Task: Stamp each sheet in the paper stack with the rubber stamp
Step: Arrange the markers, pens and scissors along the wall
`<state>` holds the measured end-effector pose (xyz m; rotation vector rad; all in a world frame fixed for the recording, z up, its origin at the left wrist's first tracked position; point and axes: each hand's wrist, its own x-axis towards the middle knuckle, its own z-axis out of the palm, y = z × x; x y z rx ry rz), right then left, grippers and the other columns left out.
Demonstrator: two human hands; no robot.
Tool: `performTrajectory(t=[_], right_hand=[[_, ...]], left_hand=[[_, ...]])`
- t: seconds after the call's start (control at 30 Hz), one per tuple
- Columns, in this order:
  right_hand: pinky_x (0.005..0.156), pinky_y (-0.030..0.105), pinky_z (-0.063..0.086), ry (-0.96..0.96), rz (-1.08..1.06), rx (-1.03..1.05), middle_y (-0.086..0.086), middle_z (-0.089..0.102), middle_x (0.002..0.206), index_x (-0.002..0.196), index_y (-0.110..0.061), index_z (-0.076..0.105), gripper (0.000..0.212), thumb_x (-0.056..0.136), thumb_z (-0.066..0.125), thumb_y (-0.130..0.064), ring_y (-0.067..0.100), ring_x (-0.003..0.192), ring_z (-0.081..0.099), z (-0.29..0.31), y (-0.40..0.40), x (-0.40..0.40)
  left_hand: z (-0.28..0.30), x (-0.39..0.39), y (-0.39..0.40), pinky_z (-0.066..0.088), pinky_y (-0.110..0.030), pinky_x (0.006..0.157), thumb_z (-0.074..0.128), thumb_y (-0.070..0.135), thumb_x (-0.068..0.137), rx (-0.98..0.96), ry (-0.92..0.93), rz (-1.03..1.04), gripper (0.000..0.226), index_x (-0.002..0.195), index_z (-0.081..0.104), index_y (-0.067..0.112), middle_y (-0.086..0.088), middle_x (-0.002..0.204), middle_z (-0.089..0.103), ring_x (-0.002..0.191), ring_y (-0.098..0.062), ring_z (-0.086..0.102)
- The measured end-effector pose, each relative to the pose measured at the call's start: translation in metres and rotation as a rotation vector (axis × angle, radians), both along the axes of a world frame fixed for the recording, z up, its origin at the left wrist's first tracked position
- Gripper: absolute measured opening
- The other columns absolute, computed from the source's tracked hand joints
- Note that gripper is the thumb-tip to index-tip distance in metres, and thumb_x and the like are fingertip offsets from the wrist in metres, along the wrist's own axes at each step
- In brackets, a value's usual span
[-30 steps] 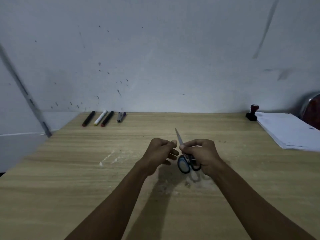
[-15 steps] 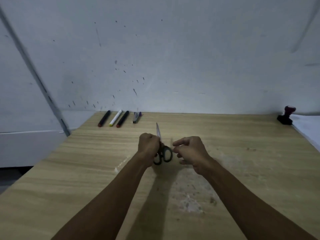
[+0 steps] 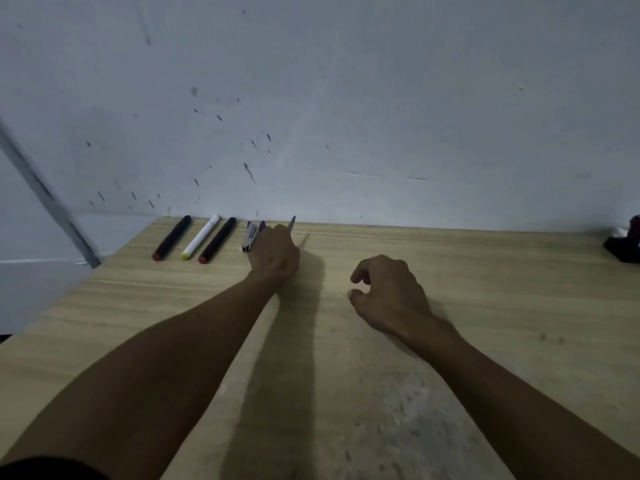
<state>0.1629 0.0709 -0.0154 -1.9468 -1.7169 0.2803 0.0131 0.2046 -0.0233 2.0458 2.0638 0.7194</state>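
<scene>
Two bare forearms enter from the bottom edge, uncovered from elbow to wrist. No watch, bracelet or band at either wrist. Left hand [image 3: 275,252] and right hand [image 3: 388,294] both bare: no gloves, no rings that can be made out in the dim light. A sliver of dark fabric, possibly a sleeve edge [image 3: 45,467], shows at the bottom left corner; too dark to tell more.

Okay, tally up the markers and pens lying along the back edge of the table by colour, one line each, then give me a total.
Black markers: 2
White marker: 1
Silver and purple pens: 2, lying close together and partly hidden by the left hand
Total: 5
</scene>
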Motion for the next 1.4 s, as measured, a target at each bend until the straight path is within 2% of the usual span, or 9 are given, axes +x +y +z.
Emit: performTrajectory(t=[0.27, 0.7, 0.8, 0.9, 1.07, 1.13, 1.2, 1.33, 1.4], right_hand=[[0.084, 0.034, 0.051, 0.043, -0.027, 0.012, -0.005, 0.063, 0.108, 0.109, -0.022, 0.068, 0.026, 0.083, 0.068, -0.024, 0.017, 0.101, 0.06, -0.004, 0.033, 0.017], [0.087, 0.038, 0.052, 0.09, -0.069, 0.018, -0.005, 0.062, 0.107, 0.106, -0.02, 0.068, 0.024, 0.083, 0.07, -0.022, 0.016, 0.101, 0.06, -0.01, 0.018, 0.034], [0.085, 0.037, 0.052, 0.077, -0.092, 0.013, -0.006, 0.061, 0.107, 0.106, -0.022, 0.068, 0.023, 0.083, 0.069, -0.023, 0.015, 0.098, 0.06, -0.006, 0.01, 0.042], [0.08, 0.032, 0.051, 0.074, -0.111, 0.014, -0.005, 0.062, 0.104, 0.105, -0.023, 0.067, 0.023, 0.082, 0.069, -0.024, 0.015, 0.093, 0.06, -0.002, 0.0, 0.051], [0.078, 0.031, 0.05, 0.072, -0.163, 0.029, -0.005, 0.063, 0.101, 0.104, -0.024, 0.068, 0.025, 0.08, 0.07, -0.024, 0.017, 0.093, 0.061, 0.011, -0.035, 0.067], [0.078, 0.031, 0.049, 0.069, -0.193, 0.041, -0.006, 0.062, 0.101, 0.103, -0.025, 0.067, 0.025, 0.078, 0.069, -0.024, 0.016, 0.097, 0.06, 0.017, -0.055, 0.075], [0.076, 0.03, 0.047, 0.065, -0.227, 0.05, -0.006, 0.061, 0.101, 0.103, -0.026, 0.067, 0.025, 0.078, 0.069, -0.024, 0.016, 0.098, 0.058, 0.022, -0.076, 0.086], [0.076, 0.03, 0.043, 0.069, -0.287, 0.06, -0.004, 0.059, 0.106, 0.104, -0.027, 0.064, 0.025, 0.079, 0.067, -0.025, 0.018, 0.099, 0.056, 0.028, -0.12, 0.11], [0.075, 0.029, 0.041, 0.061, -0.314, 0.063, -0.003, 0.058, 0.111, 0.105, -0.027, 0.063, 0.026, 0.079, 0.067, -0.025, 0.018, 0.099, 0.055, 0.029, -0.144, 0.124]], left_hand=[[-0.013, 0.015, 0.039, 0.04, -0.048, 0.096, 0.038, 0.014, 0.098, -0.081, 0.191, 0.09, 0.033, 0.127, 0.051, 0.004, -0.021, 0.133, 0.048, 0.126, -0.039, 0.042], [-0.013, 0.024, 0.041, 0.028, -0.054, 0.103, 0.04, 0.018, 0.095, -0.199, 0.32, 0.107, 0.036, 0.128, 0.05, 0.008, -0.019, 0.137, 0.042, 0.13, -0.041, 0.036], [-0.007, 0.029, 0.029, 0.026, -0.056, 0.103, 0.04, 0.025, 0.094, -0.149, 0.34, 0.074, 0.035, 0.123, 0.054, 0.01, -0.017, 0.135, 0.042, 0.129, -0.04, 0.034], [-0.006, 0.036, 0.009, 0.034, -0.051, 0.099, 0.041, 0.026, 0.096, 0.055, 0.209, -0.004, 0.032, 0.116, 0.057, 0.007, -0.015, 0.127, 0.047, 0.121, -0.037, 0.041], [-0.008, 0.051, -0.056, 0.045, -0.037, 0.086, 0.05, 0.022, 0.094, 0.345, -0.214, -0.257, 0.027, 0.112, 0.063, 0.007, -0.01, 0.111, 0.058, 0.105, -0.027, 0.054], [-0.005, 0.061, -0.085, 0.044, -0.032, 0.077, 0.051, 0.018, 0.093, 0.391, -0.302, -0.322, 0.021, 0.105, 0.066, 0.008, -0.007, 0.101, 0.06, 0.094, -0.023, 0.057], [0.001, 0.072, -0.113, 0.047, -0.034, 0.074, 0.049, 0.014, 0.093, 0.404, -0.366, -0.387, 0.02, 0.101, 0.067, 0.009, -0.006, 0.097, 0.061, 0.087, -0.023, 0.058], [0.009, 0.1, -0.161, 0.05, -0.037, 0.075, 0.041, 0.018, 0.09, 0.394, -0.425, -0.52, 0.031, 0.102, 0.067, 0.009, -0.006, 0.099, 0.066, 0.086, -0.023, 0.06], [0.013, 0.118, -0.183, 0.05, -0.038, 0.075, 0.043, 0.014, 0.091, 0.361, -0.443, -0.579, 0.026, 0.102, 0.067, 0.01, -0.006, 0.097, 0.067, 0.085, -0.023, 0.061]])
